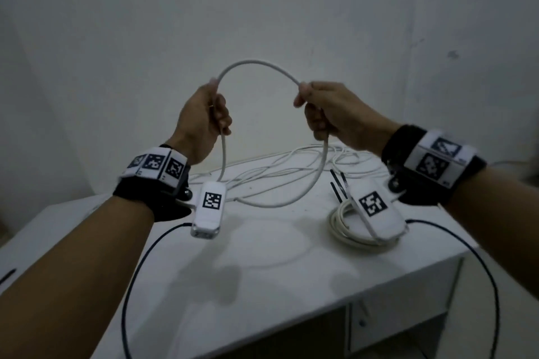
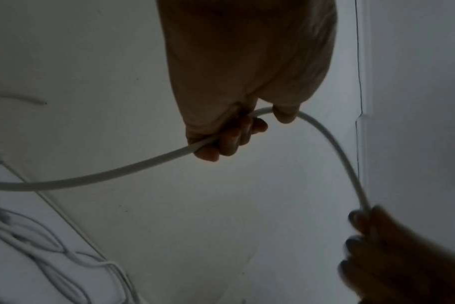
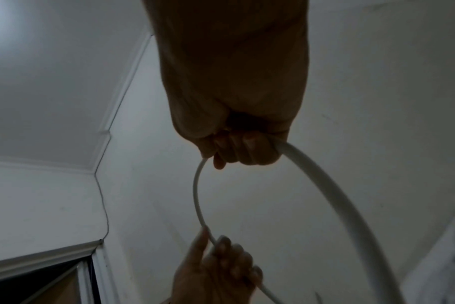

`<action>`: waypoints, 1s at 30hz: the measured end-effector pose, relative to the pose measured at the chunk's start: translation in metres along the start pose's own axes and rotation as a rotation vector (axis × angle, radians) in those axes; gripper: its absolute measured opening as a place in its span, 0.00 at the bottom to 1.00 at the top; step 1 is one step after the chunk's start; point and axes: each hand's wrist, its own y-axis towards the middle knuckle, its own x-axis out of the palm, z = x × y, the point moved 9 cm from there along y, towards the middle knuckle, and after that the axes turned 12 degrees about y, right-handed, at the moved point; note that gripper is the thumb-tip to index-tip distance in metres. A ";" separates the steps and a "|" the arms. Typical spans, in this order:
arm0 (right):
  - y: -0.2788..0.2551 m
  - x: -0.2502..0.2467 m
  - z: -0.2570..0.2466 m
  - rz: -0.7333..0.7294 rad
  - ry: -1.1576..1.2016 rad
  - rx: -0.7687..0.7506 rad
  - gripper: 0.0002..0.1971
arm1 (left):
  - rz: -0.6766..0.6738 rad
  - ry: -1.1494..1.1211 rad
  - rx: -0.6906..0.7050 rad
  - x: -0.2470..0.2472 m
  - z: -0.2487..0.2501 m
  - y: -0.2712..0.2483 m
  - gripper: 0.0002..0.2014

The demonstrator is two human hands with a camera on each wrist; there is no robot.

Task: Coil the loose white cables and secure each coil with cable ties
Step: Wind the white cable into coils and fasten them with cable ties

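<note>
Both hands are raised above the white laminate table, shaping a thick white round cable into one loop. The left hand has its fingers curled round the cable on one side of the arch, and the right hand is closed round it on the other, so the arch stands between them while the lower run sags to the tabletop and curves back up. By my reading this is the first turn of a new coil, with no further turns gathered yet. One finished-looking coil of white cable lies on the table under the right wrist, partly hidden by the wrist camera; whether a tie binds it cannot be made out. Thin black cable ties lie just beside it, apparently unused. A loose tangle of thinner white cables sprawls along the table's far edge, still to be coiled, so most of the work appears to remain.
</note>
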 end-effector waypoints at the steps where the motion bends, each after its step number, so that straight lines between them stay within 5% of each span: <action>1: -0.007 0.002 0.014 0.006 0.028 0.023 0.17 | -0.009 -0.032 0.006 -0.002 0.004 -0.003 0.23; 6: -0.031 0.016 0.074 0.073 0.204 0.096 0.21 | -0.037 0.053 0.101 -0.011 0.025 -0.014 0.21; 12: -0.024 0.016 0.103 0.387 0.862 0.091 0.25 | -0.089 0.389 0.222 -0.004 0.024 -0.033 0.10; 16: -0.021 0.024 0.120 0.451 1.010 0.083 0.26 | -0.111 0.422 0.131 -0.013 0.002 -0.040 0.14; 20: -0.018 0.029 0.137 0.489 1.160 0.121 0.25 | -0.266 0.078 -0.071 -0.010 -0.019 -0.050 0.22; 24: -0.020 0.026 0.141 0.540 1.082 0.103 0.25 | -0.244 0.053 -0.136 -0.013 -0.032 -0.052 0.28; 30: -0.022 0.001 0.114 0.555 0.435 -0.074 0.23 | -0.022 0.391 -0.017 -0.033 -0.035 -0.043 0.22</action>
